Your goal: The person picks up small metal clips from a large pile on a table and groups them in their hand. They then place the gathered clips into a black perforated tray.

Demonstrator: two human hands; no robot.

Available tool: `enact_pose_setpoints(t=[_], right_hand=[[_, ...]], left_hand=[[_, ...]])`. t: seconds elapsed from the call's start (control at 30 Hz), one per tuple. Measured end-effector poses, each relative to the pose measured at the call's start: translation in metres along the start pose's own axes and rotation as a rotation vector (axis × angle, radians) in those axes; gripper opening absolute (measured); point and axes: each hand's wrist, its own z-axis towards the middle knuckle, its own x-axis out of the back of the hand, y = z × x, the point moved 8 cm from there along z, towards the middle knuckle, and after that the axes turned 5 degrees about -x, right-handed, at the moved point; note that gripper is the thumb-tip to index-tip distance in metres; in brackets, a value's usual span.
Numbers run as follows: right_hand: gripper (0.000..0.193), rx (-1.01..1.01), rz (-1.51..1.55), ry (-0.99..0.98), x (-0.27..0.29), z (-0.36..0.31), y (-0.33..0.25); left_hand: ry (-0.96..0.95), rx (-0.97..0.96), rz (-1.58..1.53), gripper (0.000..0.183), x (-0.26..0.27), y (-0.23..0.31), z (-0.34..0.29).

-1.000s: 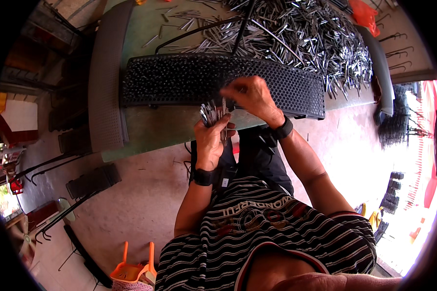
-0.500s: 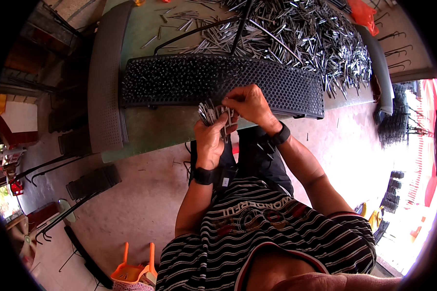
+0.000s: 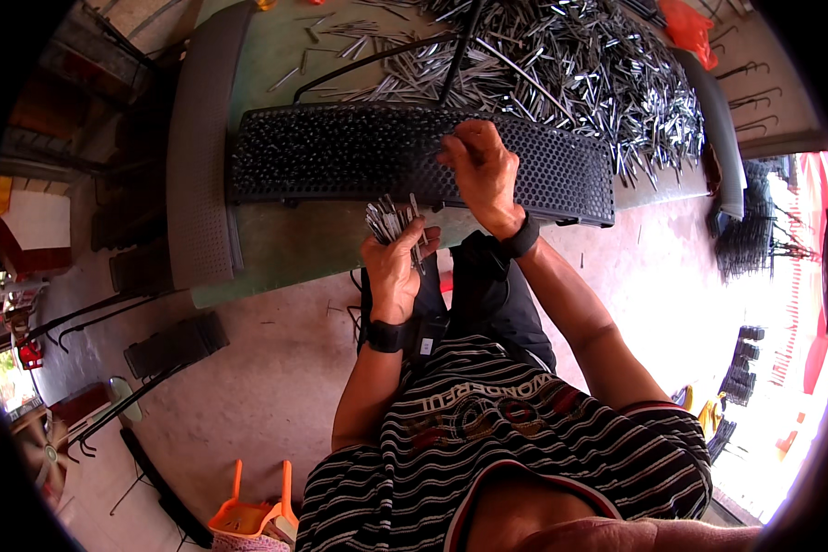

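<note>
A bunch of short thin metal rods [image 3: 391, 221] fans out of my left hand [image 3: 394, 267], which is closed around them just short of the table edge. My right hand [image 3: 486, 175] is over a long black perforated rack [image 3: 552, 166], its fingers drawn together near the middle; I cannot make out what is between them. Metal pieces fill the holes on the rack's left half, while open holes show on its right. Behind the rack lies a large heap of loose metal rods [image 3: 598, 83].
The green table [image 3: 290, 253] carries a grey perforated panel [image 3: 202, 147] along its left side. A bent black rod frame [image 3: 455, 64] rises behind the rack. An orange plastic bag [image 3: 688, 32] hangs at the far right corner. An orange stool [image 3: 248, 515] stands on the floor.
My right hand has moved up and away from the bunch in my left hand, to over the rack. The left hand has shifted slightly left and down, still holding the rods.
</note>
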Motion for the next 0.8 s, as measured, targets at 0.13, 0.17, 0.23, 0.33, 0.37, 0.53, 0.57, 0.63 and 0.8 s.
enact_pose_setpoints(t=[0.13, 0.17, 0.23, 0.33, 0.37, 0.53, 0.57, 0.63, 0.8], right_hand=[[0.012, 0.091, -0.120, -0.055, -0.008, 0.000, 0.001], [0.012, 0.166, -0.183, -0.073, -0.010, 0.000, -0.002], [0.011, 0.308, -0.326, -0.099, -0.014, -0.003, -0.012], [0.009, 0.410, -0.490, -0.110, -0.017, -0.004, -0.028], [0.009, 0.377, -0.493, -0.102, -0.014, -0.005, -0.028], [0.006, 0.247, -0.553, -0.148, -0.008, -0.008, -0.018], [0.006, 0.232, -0.507, -0.099, -0.003, -0.008, -0.016], [0.007, 0.177, -0.432, -0.033, 0.004, -0.006, -0.014], [0.018, -0.079, -0.347, -0.483, -0.012, -0.008, -0.004]], left_hand=[[0.006, -0.008, 0.003, 0.017, 0.002, 0.000, 0.001], [0.007, -0.010, 0.001, 0.016, 0.003, 0.000, 0.002], [0.022, 0.005, -0.001, 0.017, 0.007, -0.002, 0.003], [0.031, 0.022, -0.012, 0.018, 0.007, -0.003, 0.002], [0.031, 0.027, -0.017, 0.018, 0.006, -0.002, 0.002], [0.002, 0.006, -0.023, 0.020, 0.000, 0.001, 0.001], [-0.002, 0.005, -0.024, 0.020, -0.001, 0.001, 0.001], [-0.004, -0.001, -0.022, 0.020, -0.002, 0.002, 0.001], [-0.029, -0.009, -0.007, 0.020, -0.006, 0.004, -0.002]])
